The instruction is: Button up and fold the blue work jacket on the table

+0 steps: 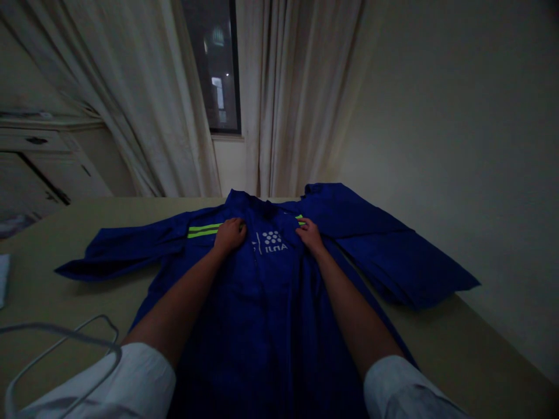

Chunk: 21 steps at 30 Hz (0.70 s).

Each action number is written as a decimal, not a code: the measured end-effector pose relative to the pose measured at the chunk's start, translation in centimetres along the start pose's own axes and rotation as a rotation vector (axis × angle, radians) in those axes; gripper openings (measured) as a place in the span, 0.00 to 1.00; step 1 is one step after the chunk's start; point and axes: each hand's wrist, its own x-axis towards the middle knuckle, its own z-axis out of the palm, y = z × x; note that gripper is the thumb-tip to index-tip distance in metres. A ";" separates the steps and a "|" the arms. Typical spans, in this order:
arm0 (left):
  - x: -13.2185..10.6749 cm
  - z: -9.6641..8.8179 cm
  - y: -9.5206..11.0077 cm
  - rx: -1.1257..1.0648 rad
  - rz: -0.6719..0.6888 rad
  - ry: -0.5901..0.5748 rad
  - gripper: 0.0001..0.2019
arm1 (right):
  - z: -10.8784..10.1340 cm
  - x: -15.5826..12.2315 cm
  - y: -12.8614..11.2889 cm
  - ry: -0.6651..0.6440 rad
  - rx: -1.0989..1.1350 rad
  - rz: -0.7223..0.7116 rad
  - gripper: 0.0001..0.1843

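A dark blue jacket (pixel 255 308) lies spread over the table, its collar at the far side and one sleeve stretched out to the left. Two lime-green stripes and a pale printed logo cross its chest. My left hand (pixel 231 234) has its fingers curled on the chest beside the left stripes, gripping the fabric. Near the right stripe, my right hand (pixel 310 234) pinches the cloth between thumb and fingers. Folded blue cloth (pixel 384 244) extends to the right; I cannot tell whether all of it is the jacket's other sleeve.
The pale table (pixel 105 308) meets a plain wall (pixel 458 134) on the right. A looped white cable (pixel 65 331) hangs at the lower left, close to my left sleeve. Beyond the table are curtains (pixel 301 105), a dark window (pixel 216 75) and a cabinet (pixel 48 157).
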 end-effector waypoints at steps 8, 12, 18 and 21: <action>-0.2 -0.1 0.1 -0.025 -0.015 0.007 0.18 | 1.4 -0.4 0.1 -0.101 -0.214 -0.163 0.22; -0.2 -0.1 0.1 -0.037 -0.007 0.024 0.18 | 1.3 -0.3 0.6 -0.092 -0.223 -0.166 0.23; 0.1 0.5 -0.2 -0.048 -0.020 0.044 0.18 | 1.4 -0.3 0.8 -0.064 -0.240 -0.200 0.20; 0.2 0.8 -0.3 -0.045 -0.021 0.051 0.18 | 1.4 -0.1 0.9 -0.048 -0.254 -0.204 0.19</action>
